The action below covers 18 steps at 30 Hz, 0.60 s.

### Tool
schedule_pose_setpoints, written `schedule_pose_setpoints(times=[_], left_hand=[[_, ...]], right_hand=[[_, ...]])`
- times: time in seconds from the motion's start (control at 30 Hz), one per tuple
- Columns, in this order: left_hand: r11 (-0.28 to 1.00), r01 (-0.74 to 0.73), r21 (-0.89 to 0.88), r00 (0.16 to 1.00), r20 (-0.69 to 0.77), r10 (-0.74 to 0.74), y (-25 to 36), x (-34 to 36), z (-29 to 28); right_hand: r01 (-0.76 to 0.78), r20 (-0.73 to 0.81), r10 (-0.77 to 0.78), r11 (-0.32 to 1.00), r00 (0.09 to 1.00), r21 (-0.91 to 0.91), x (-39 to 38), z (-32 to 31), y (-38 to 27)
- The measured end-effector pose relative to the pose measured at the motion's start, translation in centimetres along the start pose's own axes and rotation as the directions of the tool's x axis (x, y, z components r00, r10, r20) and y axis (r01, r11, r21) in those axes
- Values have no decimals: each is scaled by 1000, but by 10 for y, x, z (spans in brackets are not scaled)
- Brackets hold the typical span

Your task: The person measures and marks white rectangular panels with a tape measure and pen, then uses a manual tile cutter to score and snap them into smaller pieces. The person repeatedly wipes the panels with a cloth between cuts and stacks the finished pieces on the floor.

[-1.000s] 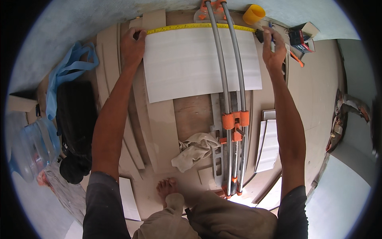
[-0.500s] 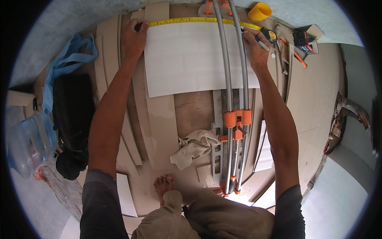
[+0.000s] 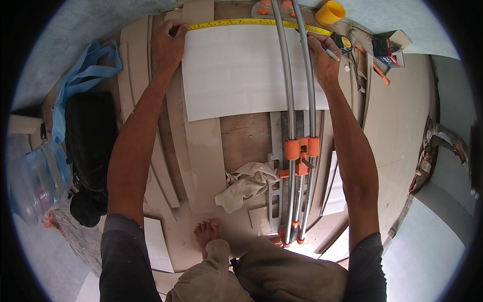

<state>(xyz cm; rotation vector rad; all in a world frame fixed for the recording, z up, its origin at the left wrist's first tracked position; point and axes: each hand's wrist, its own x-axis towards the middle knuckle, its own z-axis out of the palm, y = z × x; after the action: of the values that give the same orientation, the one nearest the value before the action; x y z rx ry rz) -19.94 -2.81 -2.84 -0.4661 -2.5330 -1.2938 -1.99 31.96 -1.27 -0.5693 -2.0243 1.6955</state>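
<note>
A white tile (image 3: 234, 73) lies under the two steel rails of a manual tile cutter (image 3: 300, 148) with an orange carriage. Along its far edge stretches the yellow blade of a tape measure (image 3: 241, 22). My left hand (image 3: 168, 48) pinches the blade's end at the tile's far left corner. At the far right corner, my right hand (image 3: 326, 60) grips a pen (image 3: 330, 53), its fingers close against the blade. The black and yellow tape case (image 3: 344, 43) rests just beyond that hand. My right fingertips are partly hidden.
A yellow cup (image 3: 329, 13) and an open box (image 3: 390, 48) stand at the far right. A crumpled cloth (image 3: 246, 185) lies left of the cutter's carriage. Beige planks run along the left, beside a black bag (image 3: 93, 141), blue straps (image 3: 83, 75) and a clear plastic bottle (image 3: 43, 173).
My left hand and the blade's end have shifted slightly farther away. The right hand has moved very little, and the tile and cutter look nearly unchanged.
</note>
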Motion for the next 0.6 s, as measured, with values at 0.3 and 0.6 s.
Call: schedule_pose_setpoints(times=[0.3,0.6], left_hand=[[999,-33,18,999,-23,33,1,-1,1],[999,-15,30,1000,-10,16,-1,0,1]], right_hand=[[21,-11,-21,999,1000,39,-1,2,-1],[45,12,-45,999,999,12,0,1,1]])
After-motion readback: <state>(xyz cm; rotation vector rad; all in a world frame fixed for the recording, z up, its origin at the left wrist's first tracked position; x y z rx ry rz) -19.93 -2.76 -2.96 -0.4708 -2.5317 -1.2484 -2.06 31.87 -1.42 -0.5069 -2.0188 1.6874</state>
